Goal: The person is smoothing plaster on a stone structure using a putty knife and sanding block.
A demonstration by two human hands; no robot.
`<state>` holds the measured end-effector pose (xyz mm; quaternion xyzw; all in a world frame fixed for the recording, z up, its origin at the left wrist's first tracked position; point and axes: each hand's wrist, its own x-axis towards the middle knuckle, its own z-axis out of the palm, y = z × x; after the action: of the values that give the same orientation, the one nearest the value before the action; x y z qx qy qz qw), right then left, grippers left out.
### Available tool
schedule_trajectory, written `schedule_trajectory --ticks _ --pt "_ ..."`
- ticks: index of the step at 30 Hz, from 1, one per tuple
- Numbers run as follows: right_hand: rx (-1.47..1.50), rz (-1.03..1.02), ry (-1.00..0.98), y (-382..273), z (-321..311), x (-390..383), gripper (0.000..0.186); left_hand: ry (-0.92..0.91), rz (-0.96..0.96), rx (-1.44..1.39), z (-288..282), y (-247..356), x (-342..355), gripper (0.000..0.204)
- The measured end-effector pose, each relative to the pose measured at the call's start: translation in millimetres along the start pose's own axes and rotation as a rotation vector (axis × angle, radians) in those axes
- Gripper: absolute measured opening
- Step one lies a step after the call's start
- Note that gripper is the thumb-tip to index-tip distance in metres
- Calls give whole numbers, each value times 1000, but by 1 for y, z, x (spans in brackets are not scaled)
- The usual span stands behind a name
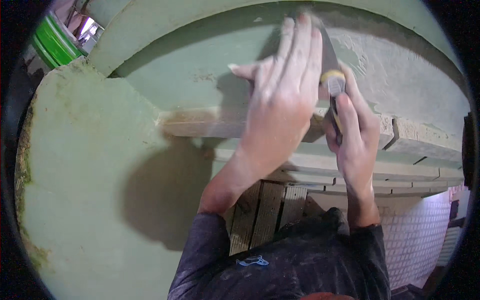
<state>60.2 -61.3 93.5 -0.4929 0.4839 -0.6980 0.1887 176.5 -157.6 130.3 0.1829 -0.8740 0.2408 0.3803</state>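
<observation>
Handle (335, 86) of a dark-bladed tool (328, 57) is sitting in the right hand (357, 127), its fingers curling around and its thumb pressing on top. The tool is pointing away over the pale green surface (185, 62) beyond a whitish ledge (425, 140). The left hand (280, 107) is stretching nearly flat beside the blade (327, 47), thumb spread; I can't tell whether they're touching.
</observation>
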Motion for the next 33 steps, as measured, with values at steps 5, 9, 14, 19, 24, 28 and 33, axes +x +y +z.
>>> schedule_trajectory --ticks 5,9,14,19,24,28,33 --pt "96 101 -26 14 -11 -19 53 -88 -22 -152 4 7 -22 67" --pt "16 34 32 8 -4 -5 45 -55 -49 -106 4 7 -12 65" --pt "23 63 89 26 -16 -20 46 11 -67 -225 21 19 -19 69" --pt "-97 29 211 22 -38 -34 52 55 54 -265 30 31 -4 65" --pt "-198 5 105 17 -56 -20 49 63 -10 -200 36 36 -6 63" --pt "-350 -87 17 18 -56 0 45 76 -94 -168 33 35 -5 65" --pt "-336 -56 -71 7 -54 -3 43 29 -187 -111 28 45 -6 65"
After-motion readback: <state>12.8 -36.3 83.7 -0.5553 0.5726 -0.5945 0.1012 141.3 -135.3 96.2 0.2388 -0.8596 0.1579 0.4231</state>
